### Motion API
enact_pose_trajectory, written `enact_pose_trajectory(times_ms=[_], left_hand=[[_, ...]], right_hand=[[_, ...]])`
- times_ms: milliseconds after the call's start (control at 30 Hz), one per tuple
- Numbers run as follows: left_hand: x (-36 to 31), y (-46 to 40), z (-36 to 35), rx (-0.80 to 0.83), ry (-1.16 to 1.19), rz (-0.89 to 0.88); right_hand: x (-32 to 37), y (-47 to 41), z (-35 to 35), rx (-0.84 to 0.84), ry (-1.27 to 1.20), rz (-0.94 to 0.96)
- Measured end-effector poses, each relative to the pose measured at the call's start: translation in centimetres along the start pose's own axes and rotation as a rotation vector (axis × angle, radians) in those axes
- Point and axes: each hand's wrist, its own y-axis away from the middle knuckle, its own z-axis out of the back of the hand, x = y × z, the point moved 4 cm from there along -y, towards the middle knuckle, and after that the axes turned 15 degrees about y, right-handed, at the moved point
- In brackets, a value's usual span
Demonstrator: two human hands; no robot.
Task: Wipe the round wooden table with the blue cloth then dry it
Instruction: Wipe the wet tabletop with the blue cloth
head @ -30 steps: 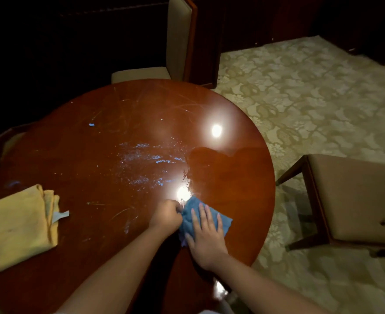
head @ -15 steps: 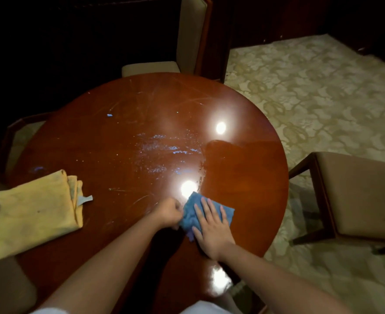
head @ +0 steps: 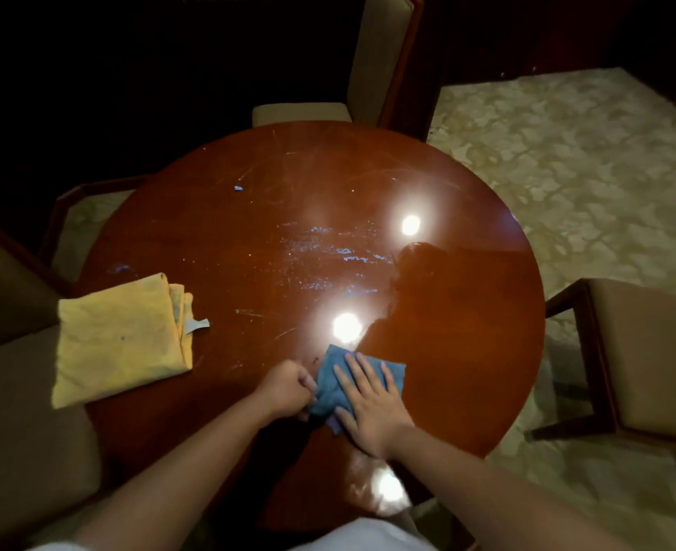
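Both bare forearms are reaching forward from the lower edge of the view, converging toward the centre. The left hand (head: 288, 389) is lying knuckles-up with its fingers (head: 308, 385) curled into a fist, pinching an edge of the blue cloth (head: 330, 385). The right hand (head: 372, 407) is lying palm-down, fingers straight and slightly spread, pressing flat on the cloth just beside the left.
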Motion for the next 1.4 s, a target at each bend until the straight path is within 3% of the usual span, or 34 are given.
enact_pose_trajectory(times_ms=[67,167,333,367,433,467,600,700,767,833,933,1067,1133,1267,1333,1400], left_hand=[[-0.1,-0.7,1.9,-0.092,0.092,0.009],[-0.9,-1.6,4.0,-0.235,0.152,-0.005],[1.6,1.4,3.1,-0.094,0.042,0.041],[2.3,1.9,3.1,-0.095,0.059,0.058],[3.3,1.9,3.9,-0.168,0.101,0.053],[3.2,1.5,4.5,-0.214,0.12,0.037],[1.5,-0.3,7.7,-0.367,0.239,-0.016],[1.0,-0.1,8.8,-0.299,0.069,-0.019],[2.3,0.9,8.0,-0.144,-0.032,0.049],[3.7,1.8,7.7,-0.042,0.016,0.132],[4.1,0.8,9.6,-0.162,0.141,0.121],[3.3,-1.0,12.9,-0.406,0.247,-0.004],[3.7,-0.8,13.3,-0.37,0.251,0.011],[5.1,0.3,12.1,-0.133,0.191,0.168],[4.8,-0.3,12.7,-0.16,0.127,0.146],[3.8,-1.5,14.1,-0.307,0.076,0.043]], right_hand=[[0.0,-2.5,2.2,-0.042,0.032,0.035],[1.0,-4.9,3.7,0.09,-0.051,-0.013],[3.6,-1.9,0.4,-0.016,0.023,0.101],[3.5,-1.7,0.4,0.033,0.047,0.109],[3.3,-2.5,1.8,0.071,0.049,0.156],[3.5,-3.5,2.7,-0.004,0.075,0.191],[4.0,-8.7,4.9,0.136,0.039,0.128],[6.0,-7.9,4.6,0.143,0.034,0.183],[7.1,-5.5,3.9,0.053,0.078,0.287],[7.1,-4.4,3.8,-0.039,0.111,0.326],[7.2,-7.2,4.8,0.091,0.086,0.359],[8.2,-12.6,6.7,0.127,0.085,0.239],[9.3,-12.0,6.4,0.117,0.084,0.241],[10.4,-7.9,5.2,0.051,0.101,0.391],[9.8,-9.6,5.7,0.03,0.131,0.403],[9.4,-12.6,7.0,0.071,0.135,0.341]])
